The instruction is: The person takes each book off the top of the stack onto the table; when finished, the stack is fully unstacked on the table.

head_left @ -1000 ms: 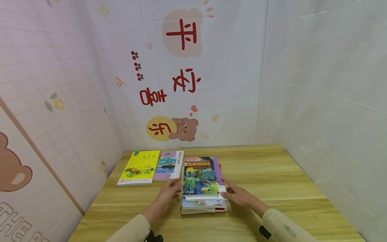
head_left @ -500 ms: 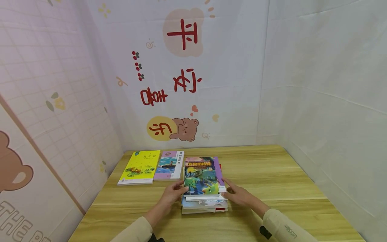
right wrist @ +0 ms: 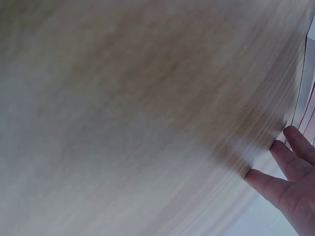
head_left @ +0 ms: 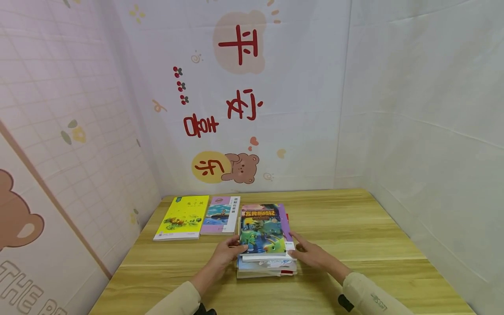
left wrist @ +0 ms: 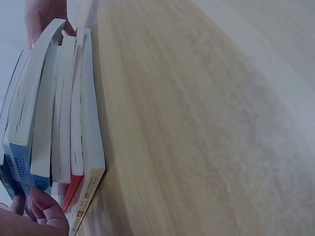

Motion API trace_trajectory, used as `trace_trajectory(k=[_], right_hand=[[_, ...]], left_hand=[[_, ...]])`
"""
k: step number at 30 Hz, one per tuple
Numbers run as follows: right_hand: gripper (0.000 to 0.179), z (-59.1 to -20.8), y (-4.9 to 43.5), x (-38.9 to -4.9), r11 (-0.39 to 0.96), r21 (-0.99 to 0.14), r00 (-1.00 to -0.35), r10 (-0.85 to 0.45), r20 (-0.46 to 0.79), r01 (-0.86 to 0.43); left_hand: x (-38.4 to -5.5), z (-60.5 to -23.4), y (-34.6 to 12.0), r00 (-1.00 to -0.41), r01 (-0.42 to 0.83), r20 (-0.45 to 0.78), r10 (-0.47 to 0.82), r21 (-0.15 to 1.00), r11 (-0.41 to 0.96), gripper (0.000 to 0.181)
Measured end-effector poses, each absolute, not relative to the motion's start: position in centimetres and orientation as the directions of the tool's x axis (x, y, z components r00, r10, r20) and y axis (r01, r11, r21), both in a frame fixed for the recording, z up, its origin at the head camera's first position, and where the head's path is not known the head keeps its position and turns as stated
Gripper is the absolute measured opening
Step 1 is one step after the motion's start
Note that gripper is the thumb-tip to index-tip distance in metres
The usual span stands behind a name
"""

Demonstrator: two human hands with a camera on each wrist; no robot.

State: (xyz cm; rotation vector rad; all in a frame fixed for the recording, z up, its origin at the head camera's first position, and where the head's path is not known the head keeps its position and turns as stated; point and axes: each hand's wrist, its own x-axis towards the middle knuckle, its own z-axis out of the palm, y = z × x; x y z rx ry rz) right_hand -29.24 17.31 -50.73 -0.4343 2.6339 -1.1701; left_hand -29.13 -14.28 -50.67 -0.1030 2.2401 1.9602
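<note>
A stack of several books stands at the middle of the table; on top lies a dinosaur-cover book (head_left: pixel 262 229), with a purple-and-white book (head_left: pixel 286 227) showing beneath it. My left hand (head_left: pixel 225 253) grips the dinosaur book's left edge, thumb on the cover; in the left wrist view, curled fingers (left wrist: pixel 47 206) rest against the spines. Along the stack's right side is my right hand (head_left: pixel 311 253), its thumb and index finger touching the purple-and-white book's edge. The right wrist view shows the other fingers (right wrist: pixel 290 162) extended, their tips at the tabletop beside the lower books.
At the back left of the wooden table (head_left: pixel 354 240) lie a yellow book (head_left: pixel 183 218) and a purple book with a sea picture (head_left: pixel 219 215), side by side. White patterned cloth walls (head_left: pixel 299 109) enclose the table's back and sides.
My left hand has moved right to the stack, and its thumb has come onto the dinosaur book's cover. The right hand and the books have stayed in place.
</note>
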Motion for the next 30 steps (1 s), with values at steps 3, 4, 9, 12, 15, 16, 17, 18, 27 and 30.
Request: trace_trajectory(k=[3, 4, 9, 12, 15, 16, 17, 18, 27, 30], right_hand=[[0.074, -51.0, 17.4, -29.3, 0.633, -0.752, -0.927, -0.365, -0.084, -0.181], [0.074, -51.0, 17.5, -29.3, 0.633, -0.752, -0.926, -0.369, -0.082, -0.186], [0.073, -51.1, 17.6, -29.3, 0.631, -0.751, -0.922, -0.379, -0.08, -0.194], [0.072, -50.9, 17.5, -29.2, 0.632, -0.751, -0.922, -0.379, -0.082, -0.192], [0.072, -50.7, 17.4, -29.1, 0.634, -0.75, -0.923, -0.376, -0.085, -0.189], [0.072, -50.7, 17.4, -29.0, 0.635, -0.749, -0.923, -0.375, -0.085, -0.189], [0.071, -50.7, 17.3, -29.0, 0.636, -0.748, -0.924, -0.373, -0.084, -0.189], [0.071, -50.7, 17.3, -29.0, 0.638, -0.746, -0.925, -0.372, -0.082, -0.19], [0.071, -50.7, 17.3, -29.1, 0.65, -0.737, -0.933, -0.352, -0.077, -0.185], [0.071, -50.8, 17.3, -29.2, 0.652, -0.737, -0.934, -0.348, -0.079, -0.18]], left_hand=[[-29.1, -50.6, -14.2, -0.982, -0.171, -0.179, 0.054, 0.976, 0.133, 0.069], [-29.1, -50.5, -14.2, -0.982, -0.174, -0.182, 0.053, 0.976, 0.13, 0.068], [-29.1, -50.2, -14.2, -0.98, -0.189, -0.194, 0.036, 0.976, 0.107, 0.064], [-29.0, -50.2, -14.3, -0.982, -0.185, -0.188, 0.031, 0.979, 0.088, 0.063], [-29.0, -50.2, -14.6, -0.983, -0.178, -0.18, 0.025, 0.982, 0.066, 0.062], [-28.9, -50.2, -14.7, -0.984, -0.172, -0.174, 0.024, 0.983, 0.058, 0.062], [-28.9, -50.2, -14.8, -0.985, -0.167, -0.168, 0.023, 0.985, 0.05, 0.062], [-28.9, -50.2, -14.9, -0.986, -0.167, -0.168, 0.021, 0.985, 0.043, 0.061], [-28.5, -50.1, -17.0, -0.978, -0.189, -0.174, 0.114, 0.973, -0.134, 0.058], [-28.4, -50.3, -17.8, -0.976, -0.192, -0.168, 0.138, 0.964, -0.182, 0.059]])
